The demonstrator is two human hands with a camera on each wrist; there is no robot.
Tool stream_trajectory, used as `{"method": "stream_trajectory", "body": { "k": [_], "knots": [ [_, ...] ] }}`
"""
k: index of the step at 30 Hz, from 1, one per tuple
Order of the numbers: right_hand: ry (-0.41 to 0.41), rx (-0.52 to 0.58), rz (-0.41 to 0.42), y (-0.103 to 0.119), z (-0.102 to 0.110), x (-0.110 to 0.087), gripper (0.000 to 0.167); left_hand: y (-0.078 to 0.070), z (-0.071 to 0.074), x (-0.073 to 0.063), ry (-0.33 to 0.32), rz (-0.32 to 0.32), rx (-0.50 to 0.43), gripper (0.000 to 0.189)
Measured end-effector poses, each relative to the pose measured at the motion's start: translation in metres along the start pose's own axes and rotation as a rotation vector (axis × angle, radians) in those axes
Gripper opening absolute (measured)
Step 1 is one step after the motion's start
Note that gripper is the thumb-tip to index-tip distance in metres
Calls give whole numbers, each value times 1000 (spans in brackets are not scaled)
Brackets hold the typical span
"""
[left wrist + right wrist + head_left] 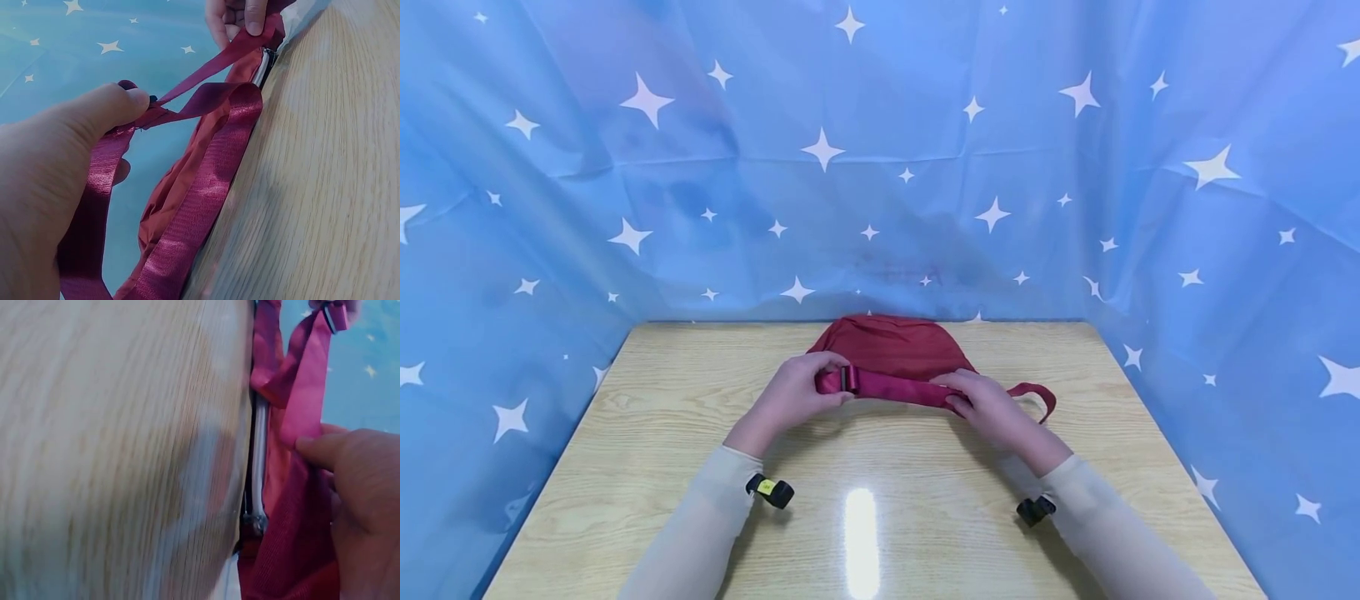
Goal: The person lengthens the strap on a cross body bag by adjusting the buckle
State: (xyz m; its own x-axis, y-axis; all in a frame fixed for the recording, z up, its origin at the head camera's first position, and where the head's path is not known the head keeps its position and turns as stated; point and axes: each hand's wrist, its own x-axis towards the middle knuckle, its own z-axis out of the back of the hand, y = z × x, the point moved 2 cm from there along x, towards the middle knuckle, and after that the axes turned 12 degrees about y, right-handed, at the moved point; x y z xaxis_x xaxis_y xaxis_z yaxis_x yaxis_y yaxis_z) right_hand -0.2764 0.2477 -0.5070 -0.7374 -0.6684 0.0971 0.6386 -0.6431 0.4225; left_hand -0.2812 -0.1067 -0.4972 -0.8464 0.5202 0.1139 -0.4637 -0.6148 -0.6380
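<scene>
A dark red bag (895, 343) with a webbing strap (902, 388) lies near the table's far edge. My left hand (801, 387) pinches the strap at its black slider buckle (847, 378), thumb on top in the left wrist view. Farther right, my right hand (981, 400) pinches the same strap (310, 400) between thumb and fingers. Between the hands the strap runs fairly straight, in front of the bag. A strap loop (1036, 393) sticks out past the right hand. In the right wrist view a zipper (257, 469) shows along the bag's edge.
The wood-grain table (700, 517) spreads toward me, with a bright light reflection (861, 542) on it. A blue curtain with white stars (880, 192) hangs behind and at both sides. Each sleeve carries a black wrist device (770, 490).
</scene>
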Motion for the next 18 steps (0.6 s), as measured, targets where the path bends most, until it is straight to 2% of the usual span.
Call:
{"method": "stream_trajectory", "body": {
  "k": [4, 9, 14, 18],
  "knots": [
    [18, 19, -4, 2, -8, 5, 40, -2, -1, 1, 5, -2, -6, 45],
    [53, 43, -27, 20, -24, 17, 41, -6, -2, 3, 6, -26, -14, 45],
    [10, 56, -28, 39, -34, 32, 39, -7, -4, 3, 4, -14, -15, 46],
    [-31, 85, -29, 46, -34, 37, 35, -8, -4, 4, 6, -18, -14, 46]
  ]
}}
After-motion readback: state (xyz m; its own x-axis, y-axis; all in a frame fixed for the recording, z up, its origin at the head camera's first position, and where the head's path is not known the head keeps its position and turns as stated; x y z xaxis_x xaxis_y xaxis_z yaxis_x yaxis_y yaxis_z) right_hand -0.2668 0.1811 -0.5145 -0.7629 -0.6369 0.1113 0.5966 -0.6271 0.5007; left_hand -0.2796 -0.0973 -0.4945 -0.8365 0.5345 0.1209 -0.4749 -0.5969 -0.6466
